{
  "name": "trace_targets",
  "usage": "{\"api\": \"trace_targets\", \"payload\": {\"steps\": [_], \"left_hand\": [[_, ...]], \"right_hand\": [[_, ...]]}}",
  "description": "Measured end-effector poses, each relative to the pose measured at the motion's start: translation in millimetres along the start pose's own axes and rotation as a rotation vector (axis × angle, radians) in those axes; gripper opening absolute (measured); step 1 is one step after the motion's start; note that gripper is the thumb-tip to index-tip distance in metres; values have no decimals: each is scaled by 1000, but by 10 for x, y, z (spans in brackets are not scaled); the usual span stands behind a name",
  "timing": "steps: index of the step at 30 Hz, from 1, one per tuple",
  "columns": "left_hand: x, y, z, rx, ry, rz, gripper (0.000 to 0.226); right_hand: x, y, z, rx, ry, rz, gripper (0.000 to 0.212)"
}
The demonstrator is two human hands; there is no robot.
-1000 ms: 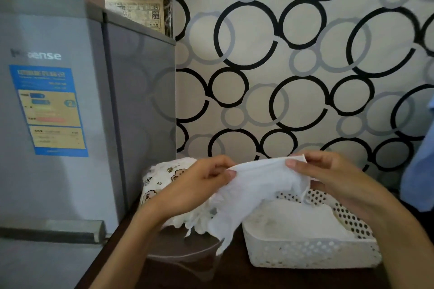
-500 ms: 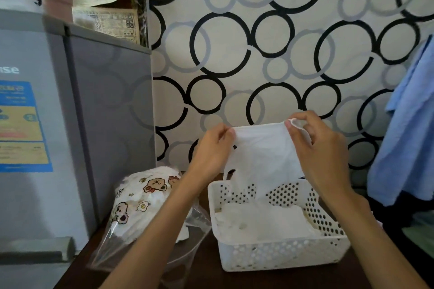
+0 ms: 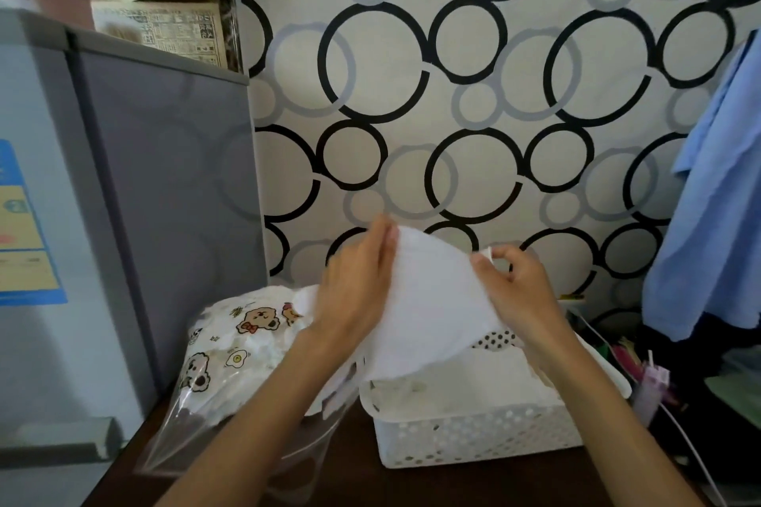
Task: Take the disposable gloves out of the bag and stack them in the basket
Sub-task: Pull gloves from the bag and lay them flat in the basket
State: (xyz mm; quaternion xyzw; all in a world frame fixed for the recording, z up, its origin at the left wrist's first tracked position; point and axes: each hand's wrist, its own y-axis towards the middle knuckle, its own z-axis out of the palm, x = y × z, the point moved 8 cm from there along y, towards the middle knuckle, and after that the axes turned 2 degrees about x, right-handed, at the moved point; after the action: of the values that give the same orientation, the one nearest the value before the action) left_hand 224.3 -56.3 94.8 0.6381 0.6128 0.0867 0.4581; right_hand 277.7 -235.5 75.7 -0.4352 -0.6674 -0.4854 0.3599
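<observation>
A thin white disposable glove point(image 3: 432, 300) is stretched between both hands above the basket. My left hand point(image 3: 358, 288) pinches its left top corner, and my right hand point(image 3: 514, 292) pinches its right corner. The glove's lower end droops over the white perforated basket point(image 3: 473, 436), which stands on the dark table and holds a layer of white gloves point(image 3: 465, 379). To the left lies the clear bag point(image 3: 230, 358) printed with cartoon bears, with more white gloves inside it.
A grey fridge point(image 3: 123, 218) stands close on the left, with newspaper on top. A wall with black and grey rings is right behind the table. Blue cloth point(image 3: 712, 218) hangs at the right above small cluttered items and a white cable.
Both hands have carried the glove from beside the bag to over the basket, spread it wide, and now lower it toward the basket. The view has shifted right.
</observation>
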Motion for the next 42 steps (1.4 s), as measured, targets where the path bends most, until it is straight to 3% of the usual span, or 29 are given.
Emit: {"api": "trace_targets", "payload": {"steps": [4, 6, 7, 9, 17, 20, 23, 25, 28, 31, 34, 38, 42], "left_hand": [[231, -74, 921, 508, 126, -73, 25], [299, -129, 1226, 635, 144, -98, 27], [325, -143, 1324, 669, 163, -105, 28], [335, -154, 1456, 700, 225, -100, 29], [79, -68, 1398, 563, 583, 180, 32], [-16, -63, 1246, 507, 567, 235, 29], [81, -232, 1249, 770, 353, 150, 25], [166, -439, 1329, 1012, 290, 76, 27], [292, -704, 1419, 1238, 315, 43, 26], [400, -827, 1434, 1355, 377, 28, 25], [415, -850, 1417, 1415, 430, 17, 27], [263, -738, 1166, 1392, 379, -14, 33], [209, -495, 335, 1062, 200, -89, 26]], "right_hand": [[-742, 202, -112, 112, -477, 154, 16], [-1047, 239, -144, 176, -664, 232, 13], [-1158, 253, -144, 214, -759, 243, 23], [-1270, 267, -156, 269, -890, 244, 37], [-1250, 266, -207, 255, -1110, 197, 33], [-1125, 221, -206, 233, -1203, 143, 43], [-978, 177, -192, 200, -1185, 16, 47], [-1028, 116, -81, 389, -1075, 38, 46], [-1282, -132, 124, 863, -1037, 295, 65], [-1396, -208, 202, 1050, -1114, 353, 72], [-1439, -190, 278, 1077, -1164, 340, 73], [-1247, -171, 230, 991, -1021, 382, 69], [-791, -99, 200, 750, -949, 189, 51]]}}
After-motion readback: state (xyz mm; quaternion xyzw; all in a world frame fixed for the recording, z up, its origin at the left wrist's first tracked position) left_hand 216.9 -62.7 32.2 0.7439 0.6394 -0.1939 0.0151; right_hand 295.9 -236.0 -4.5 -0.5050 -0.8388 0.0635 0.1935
